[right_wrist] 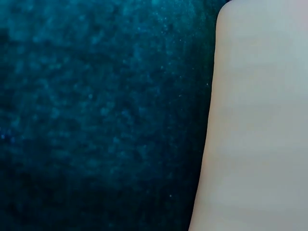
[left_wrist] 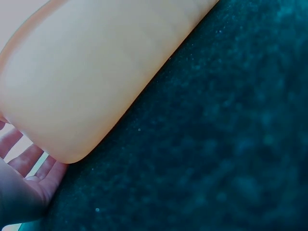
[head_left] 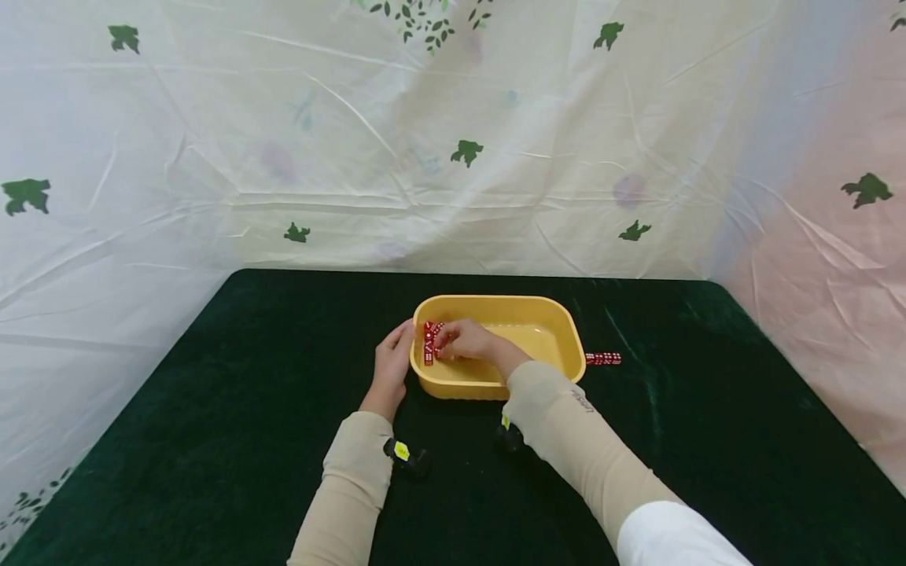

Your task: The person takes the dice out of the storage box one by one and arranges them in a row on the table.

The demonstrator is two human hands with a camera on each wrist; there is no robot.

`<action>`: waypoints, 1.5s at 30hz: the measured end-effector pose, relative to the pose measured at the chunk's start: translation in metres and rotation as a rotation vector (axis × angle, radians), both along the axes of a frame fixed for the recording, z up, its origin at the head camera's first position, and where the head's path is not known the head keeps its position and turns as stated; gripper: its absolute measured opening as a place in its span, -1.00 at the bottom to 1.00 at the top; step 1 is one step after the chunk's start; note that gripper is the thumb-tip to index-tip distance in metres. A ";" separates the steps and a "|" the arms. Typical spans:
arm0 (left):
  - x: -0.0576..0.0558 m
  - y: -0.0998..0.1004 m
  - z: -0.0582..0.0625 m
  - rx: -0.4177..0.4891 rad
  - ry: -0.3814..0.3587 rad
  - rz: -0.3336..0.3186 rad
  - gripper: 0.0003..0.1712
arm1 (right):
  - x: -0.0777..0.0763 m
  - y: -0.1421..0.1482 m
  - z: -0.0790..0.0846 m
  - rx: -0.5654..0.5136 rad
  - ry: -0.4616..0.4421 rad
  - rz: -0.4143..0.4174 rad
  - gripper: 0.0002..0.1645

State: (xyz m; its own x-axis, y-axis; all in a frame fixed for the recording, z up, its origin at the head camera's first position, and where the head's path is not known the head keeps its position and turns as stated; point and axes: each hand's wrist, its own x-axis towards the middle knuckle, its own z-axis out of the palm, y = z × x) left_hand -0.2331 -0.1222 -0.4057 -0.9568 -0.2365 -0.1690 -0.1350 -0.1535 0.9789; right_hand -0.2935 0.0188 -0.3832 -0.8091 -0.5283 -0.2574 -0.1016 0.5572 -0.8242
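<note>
A yellow plastic basin [head_left: 538, 385] stands on the table. My left hand [head_left: 391, 365] rests against its left end, and in the left wrist view the fingers [left_wrist: 29, 159] lie fairly straight along the outer wall. Inside the basin, red dice with white dots [head_left: 428, 346] form a row along the left end, with several more beside the row at the back. My right hand [head_left: 467, 341] reaches into the basin over the front rim, thumb and fingertips pinching a red die right at that row; the fingers partly hide it. The right wrist view shows only the basin's outer wall [right_wrist: 260, 120] and the cloth.
Outside the basin's right end lies a short block of red dice [head_left: 604, 358]. Dark green velvet cloth [head_left: 283, 377] covers the table. A pale curtain with green leaf shapes [head_left: 467, 152] hangs behind the table and along both sides.
</note>
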 end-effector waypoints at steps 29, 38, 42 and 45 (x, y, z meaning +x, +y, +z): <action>-0.001 0.001 -0.001 -0.004 -0.006 0.005 -0.44 | 0.004 0.007 0.031 -0.055 0.049 0.045 -0.80; 0.001 0.002 0.001 -0.004 -0.022 0.006 -0.46 | 0.002 0.024 0.052 -0.088 0.113 0.037 -0.77; 0.001 0.003 0.001 0.000 -0.027 0.008 -0.45 | 0.002 0.035 0.061 -0.079 0.144 0.017 -0.76; 0.001 0.003 0.000 -0.007 -0.024 0.003 -0.43 | 0.001 0.046 0.068 -0.077 0.165 0.007 -0.76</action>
State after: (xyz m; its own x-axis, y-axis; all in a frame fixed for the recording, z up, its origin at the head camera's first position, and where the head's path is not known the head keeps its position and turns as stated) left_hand -0.2325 -0.1194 -0.4062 -0.9518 -0.2407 -0.1901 -0.1577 -0.1475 0.9764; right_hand -0.2920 0.0645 -0.3154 -0.8330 -0.5475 -0.0800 -0.2427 0.4915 -0.8364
